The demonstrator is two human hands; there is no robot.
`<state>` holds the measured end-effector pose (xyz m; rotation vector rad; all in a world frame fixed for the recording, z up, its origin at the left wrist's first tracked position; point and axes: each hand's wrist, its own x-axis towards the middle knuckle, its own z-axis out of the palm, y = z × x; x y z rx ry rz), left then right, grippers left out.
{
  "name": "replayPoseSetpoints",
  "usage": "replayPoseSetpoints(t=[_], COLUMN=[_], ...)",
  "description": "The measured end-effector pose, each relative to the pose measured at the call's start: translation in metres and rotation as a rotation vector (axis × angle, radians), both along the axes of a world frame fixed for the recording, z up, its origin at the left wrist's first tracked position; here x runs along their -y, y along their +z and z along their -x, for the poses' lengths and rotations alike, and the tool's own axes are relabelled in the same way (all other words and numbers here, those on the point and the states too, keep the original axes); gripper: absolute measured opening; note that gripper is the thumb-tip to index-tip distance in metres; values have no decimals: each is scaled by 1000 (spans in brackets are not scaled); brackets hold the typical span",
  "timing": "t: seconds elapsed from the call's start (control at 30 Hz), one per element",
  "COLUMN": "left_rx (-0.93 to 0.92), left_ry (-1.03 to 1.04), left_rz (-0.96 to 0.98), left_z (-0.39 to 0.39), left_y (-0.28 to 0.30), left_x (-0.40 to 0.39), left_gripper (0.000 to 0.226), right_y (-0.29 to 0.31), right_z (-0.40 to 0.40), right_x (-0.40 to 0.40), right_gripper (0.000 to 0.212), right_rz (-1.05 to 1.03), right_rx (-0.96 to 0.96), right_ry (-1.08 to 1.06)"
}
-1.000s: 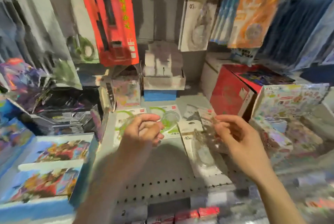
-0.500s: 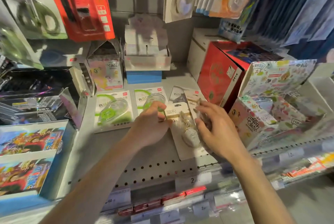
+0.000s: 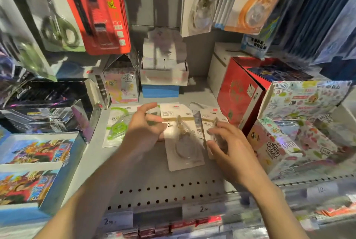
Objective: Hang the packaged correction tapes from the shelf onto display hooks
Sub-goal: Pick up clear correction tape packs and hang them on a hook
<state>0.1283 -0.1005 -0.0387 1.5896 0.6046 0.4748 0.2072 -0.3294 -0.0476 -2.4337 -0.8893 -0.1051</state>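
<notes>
Two white-carded correction tape packs lie side by side on the grey shelf (image 3: 134, 177). My left hand (image 3: 142, 130) holds the left edge of the larger pack (image 3: 185, 142), one finger over its printed front. My right hand (image 3: 229, 146) curls its fingers and thumb round the smaller white pack (image 3: 207, 123) to the right. Green correction tape packs (image 3: 117, 125) lie flat on the shelf left of my left hand. Above, a white correction tape pack (image 3: 198, 1) and an orange one (image 3: 254, 3) hang from display hooks that are out of sight.
A red box (image 3: 238, 92) and flower-printed boxes (image 3: 300, 123) crowd the right. Black and cartoon-printed boxes (image 3: 38, 152) fill the left. A white carton on a blue box (image 3: 163, 77) stands at the back. Scissors packs (image 3: 57, 17) and a red pack (image 3: 102, 7) hang at upper left.
The view has dropped and closed in on the shelf. Both hands have come down from mid-air onto the white packs, and the left hand has shifted from the green pack to the larger white one.
</notes>
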Motion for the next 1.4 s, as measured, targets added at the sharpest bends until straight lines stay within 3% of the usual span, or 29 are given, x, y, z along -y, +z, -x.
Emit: replayPoseSetpoints(t=[0.17, 0.43, 0.53, 0.67, 0.73, 0.83, 0.93, 1.07, 1.27, 1.4], left_rx=[106, 189, 171, 137, 143, 124, 69, 36, 26, 18], left_ry=[11, -44, -124, -307, -339, -315, -236, -202, -206, -188], left_rz=[56, 83, 135, 144, 165, 115, 60, 68, 66, 90], left_z=[19, 25, 23, 18, 13, 6, 1, -4, -6, -5], left_y=[20, 27, 24, 17, 14, 10, 5, -3, -11, -15], left_x=[-21, -23, -22, -13, -11, -11, -11, -9, -12, -15], left_gripper=[47, 30, 16, 25, 26, 27, 27, 25, 19, 18], right_y=[19, 31, 33, 42, 44, 41, 30, 10, 1, 2], right_z=[0, -7, -10, -15, -15, -17, -14, -5, -2, -3], right_x=[-33, -72, -75, -74, -69, -49, -28, -16, -15, -13], right_gripper=[39, 39, 31, 26, 29, 37, 43, 45, 59, 52], right_rz=[-167, -585, -661, -751, -691, -433, -179, -40, 27, -54], right_rx=[-97, -654, -627, -544, -491, -323, -146, -92, -104, -93], right_ry=[23, 117, 56, -5, 13, 53, -86, -116, -78, -102])
